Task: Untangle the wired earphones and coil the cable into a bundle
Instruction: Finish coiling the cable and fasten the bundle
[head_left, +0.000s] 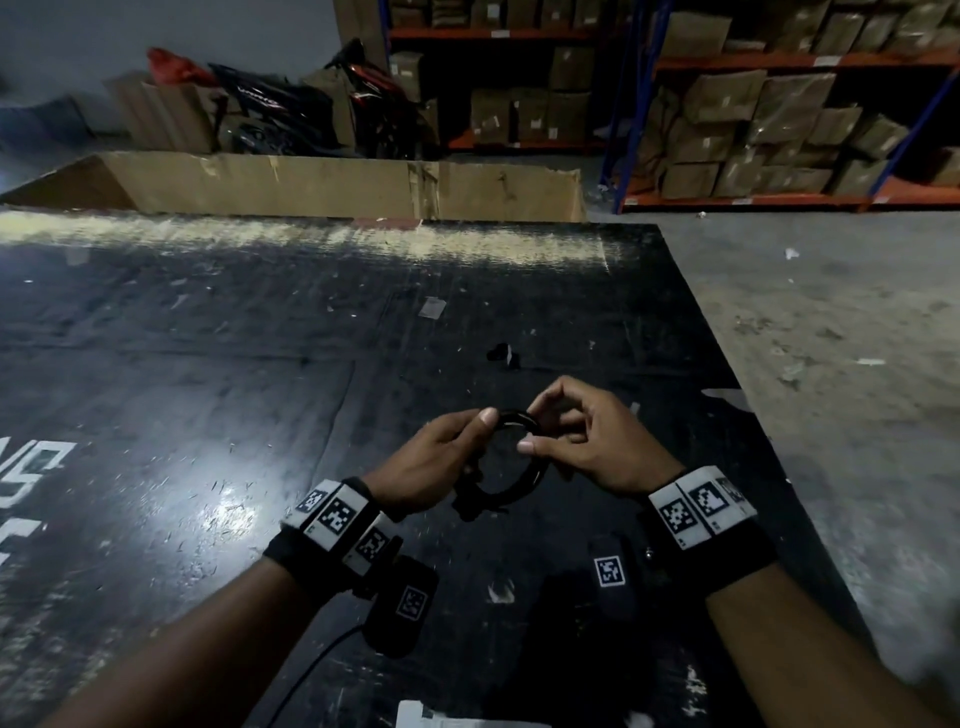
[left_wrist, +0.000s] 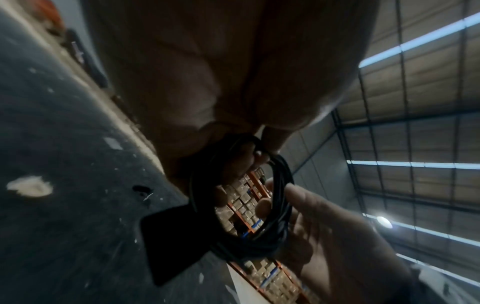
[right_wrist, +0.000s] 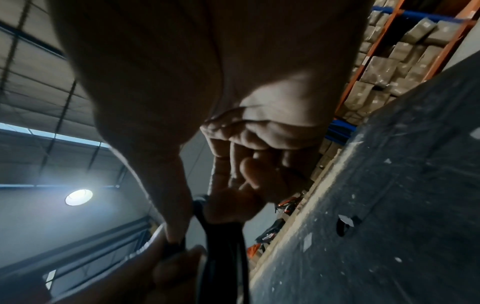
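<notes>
The black earphone cable (head_left: 511, 470) is wound into a round coil of several loops, held in the air above the black table (head_left: 208, 389). My left hand (head_left: 447, 457) grips the coil's left side, thumb on top. My right hand (head_left: 582, 441) pinches the coil's top right between thumb and forefinger. The left wrist view shows the coil (left_wrist: 275, 197) as a ring with shelves visible through it, and the right hand (left_wrist: 324, 236) holding its lower side. In the right wrist view the cable (right_wrist: 223, 251) runs between the fingers of both hands. The earbuds are not distinguishable.
A small black scrap (head_left: 501, 354) lies on the table beyond the hands. A long cardboard box (head_left: 337, 187) stands at the table's far edge. Shelves with brown parcels (head_left: 769, 114) fill the back right. The table's right edge drops to a grey concrete floor (head_left: 831, 338).
</notes>
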